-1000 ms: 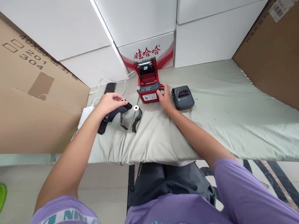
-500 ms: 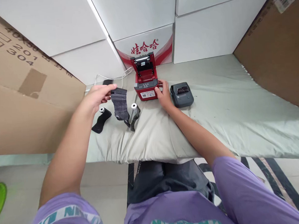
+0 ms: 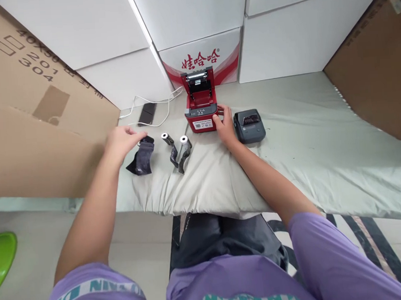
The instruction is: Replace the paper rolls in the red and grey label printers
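Note:
My left hand [image 3: 123,139] is at the left of the padded table, its fingertips pinched on the top edge of a crumpled dark strip [image 3: 142,157] that lies on the cloth. Just right of it lie two small rolls with white cores [image 3: 166,136] [image 3: 185,140], each trailing dark paper toward me. My right hand [image 3: 224,123] grips the front right corner of a red printer [image 3: 200,109] whose lid stands open. My purple sleeves and dark trousers fill the bottom of the view.
A grey printer [image 3: 249,125] sits right of my right hand. A dark phone [image 3: 147,114] with a white cable [image 3: 150,101] lies behind the rolls. White boxes [image 3: 195,14] stand behind the pale cloth-covered table [image 3: 322,142], cardboard at the left [image 3: 31,110] and right [image 3: 378,57]. A green object [image 3: 1,257] lies on the floor.
My left hand lifted the dark strip off the table, then brought it down further left onto the cloth. A roll now lies beside the other one. My right hand stayed on the red printer.

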Available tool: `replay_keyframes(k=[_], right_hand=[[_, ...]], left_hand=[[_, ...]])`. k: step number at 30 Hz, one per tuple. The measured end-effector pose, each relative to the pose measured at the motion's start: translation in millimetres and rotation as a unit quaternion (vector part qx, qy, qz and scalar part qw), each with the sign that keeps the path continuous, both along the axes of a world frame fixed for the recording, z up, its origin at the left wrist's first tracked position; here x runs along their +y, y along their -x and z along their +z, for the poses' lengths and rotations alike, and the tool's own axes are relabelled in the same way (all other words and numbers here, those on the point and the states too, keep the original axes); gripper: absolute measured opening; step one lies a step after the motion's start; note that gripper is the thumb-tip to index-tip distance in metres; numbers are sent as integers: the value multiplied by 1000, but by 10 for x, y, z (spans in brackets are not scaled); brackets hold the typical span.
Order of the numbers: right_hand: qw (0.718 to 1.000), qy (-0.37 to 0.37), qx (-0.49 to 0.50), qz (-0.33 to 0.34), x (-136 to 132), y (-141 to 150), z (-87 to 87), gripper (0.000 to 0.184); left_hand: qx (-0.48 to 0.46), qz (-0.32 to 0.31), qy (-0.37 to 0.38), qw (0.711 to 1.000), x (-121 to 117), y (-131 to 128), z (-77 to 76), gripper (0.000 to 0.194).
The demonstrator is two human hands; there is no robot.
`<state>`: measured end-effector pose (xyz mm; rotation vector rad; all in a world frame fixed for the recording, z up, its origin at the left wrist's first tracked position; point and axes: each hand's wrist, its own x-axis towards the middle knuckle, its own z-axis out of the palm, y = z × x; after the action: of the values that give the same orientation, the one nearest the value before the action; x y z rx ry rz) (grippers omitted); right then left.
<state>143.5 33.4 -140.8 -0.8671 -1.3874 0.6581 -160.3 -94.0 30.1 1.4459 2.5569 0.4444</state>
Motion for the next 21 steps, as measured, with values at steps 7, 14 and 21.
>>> replay_keyframes(k=[7,14,21], right_hand=[[1000,2,-4,2,-14,-14,14,41],[1000,5,-6,4,-4,-21,7,41],[1000,9,-11,3,-39,-8,39,41]], left_hand=[[155,-82,65,982,-17,-75,-351,38],[183,-309,31,933,167,-206,-357,44],[-49,-276,-173,944,508,-132,-555,35]])
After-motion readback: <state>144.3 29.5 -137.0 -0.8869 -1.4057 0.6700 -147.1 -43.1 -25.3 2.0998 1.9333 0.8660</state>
